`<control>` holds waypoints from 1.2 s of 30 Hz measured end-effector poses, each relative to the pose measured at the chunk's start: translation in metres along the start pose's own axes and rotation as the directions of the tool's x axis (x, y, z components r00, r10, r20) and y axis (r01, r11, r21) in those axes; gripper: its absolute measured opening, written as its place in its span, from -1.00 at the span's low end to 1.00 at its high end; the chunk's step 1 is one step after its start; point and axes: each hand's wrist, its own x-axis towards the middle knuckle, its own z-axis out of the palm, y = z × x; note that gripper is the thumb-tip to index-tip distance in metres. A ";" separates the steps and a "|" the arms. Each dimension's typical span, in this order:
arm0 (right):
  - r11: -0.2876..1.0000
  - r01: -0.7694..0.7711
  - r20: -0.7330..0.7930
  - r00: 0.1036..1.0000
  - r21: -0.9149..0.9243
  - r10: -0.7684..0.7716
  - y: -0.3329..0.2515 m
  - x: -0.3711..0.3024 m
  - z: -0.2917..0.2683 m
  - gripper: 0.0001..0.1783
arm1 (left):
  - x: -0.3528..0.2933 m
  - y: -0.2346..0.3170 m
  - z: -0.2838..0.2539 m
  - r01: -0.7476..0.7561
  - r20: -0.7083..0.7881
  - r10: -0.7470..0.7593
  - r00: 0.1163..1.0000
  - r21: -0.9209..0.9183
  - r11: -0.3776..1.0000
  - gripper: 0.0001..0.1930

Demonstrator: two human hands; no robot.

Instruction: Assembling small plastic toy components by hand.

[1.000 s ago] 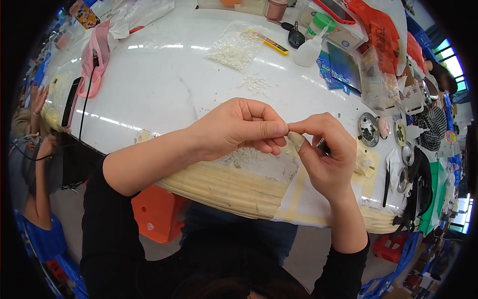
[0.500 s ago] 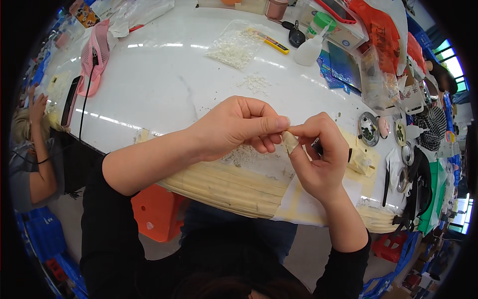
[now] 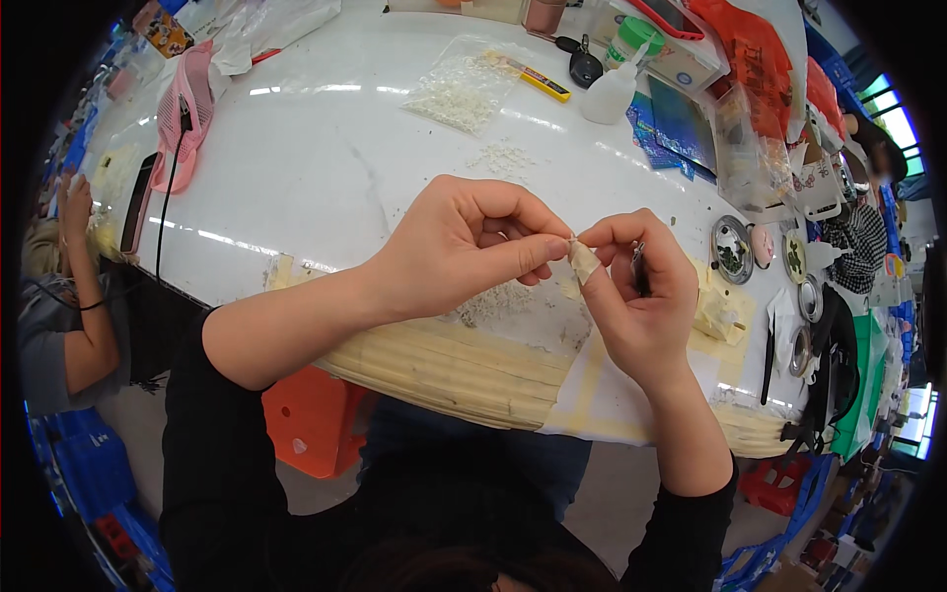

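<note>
My left hand (image 3: 459, 242) is closed in a pinch, thumb against forefinger, over the near part of the table. Its fingertips meet those of my right hand (image 3: 646, 301), also pinched. Whatever tiny thing sits between the tips is too small to make out. A beige wrap (image 3: 584, 262) covers the tip of my right thumb. Tucked inside the curled right fingers is a small dark, shiny object (image 3: 640, 270), mostly hidden. Below the hands, small whitish bits (image 3: 496, 304) are scattered on the white table (image 3: 306, 168).
Farther back lie a clear bag of white bits (image 3: 459, 94), a yellow cutter knife (image 3: 544, 84), keys (image 3: 585, 66) and a squeeze bottle (image 3: 610, 95). Metal dishes (image 3: 732, 249) and a tape-wrapped block (image 3: 720, 314) stand right. A person's arm (image 3: 87, 316) shows at left.
Both hands have shifted slightly, their fingertips still together and a little higher. The right hand has turned a bit, so more of the dark object inside it shows.
</note>
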 end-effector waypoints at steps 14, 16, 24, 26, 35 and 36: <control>0.947 0.259 0.011 0.965 -0.190 -0.262 -0.001 0.004 -0.005 -0.69 | -0.002 0.001 -0.001 -0.156 -0.015 0.169 0.986 0.306 0.939 -0.93; 0.932 0.293 0.052 0.956 -0.212 -0.289 -0.002 0.004 -0.006 -0.64 | -0.001 0.001 0.000 -0.116 -0.038 0.130 0.991 0.251 0.961 -0.92; 0.931 0.242 0.061 0.970 -0.272 -0.235 -0.003 0.005 -0.006 -0.66 | -0.001 0.002 -0.001 -0.072 -0.087 0.086 0.992 0.158 0.985 -0.92; 0.936 0.154 0.065 0.988 -0.316 -0.140 -0.004 0.005 -0.002 -0.68 | -0.002 -0.001 -0.002 -0.168 -0.085 0.197 0.977 0.273 0.947 -0.91; 0.778 0.243 0.111 0.969 -0.579 -0.221 0.006 0.002 -0.005 -0.73 | 0.002 -0.001 -0.001 -0.445 0.079 0.501 0.862 0.593 0.671 -0.84; 0.768 0.242 0.117 0.970 -0.592 -0.215 0.005 0.002 -0.006 -0.73 | 0.002 -0.001 -0.001 -0.449 0.082 0.507 0.858 0.599 0.663 -0.84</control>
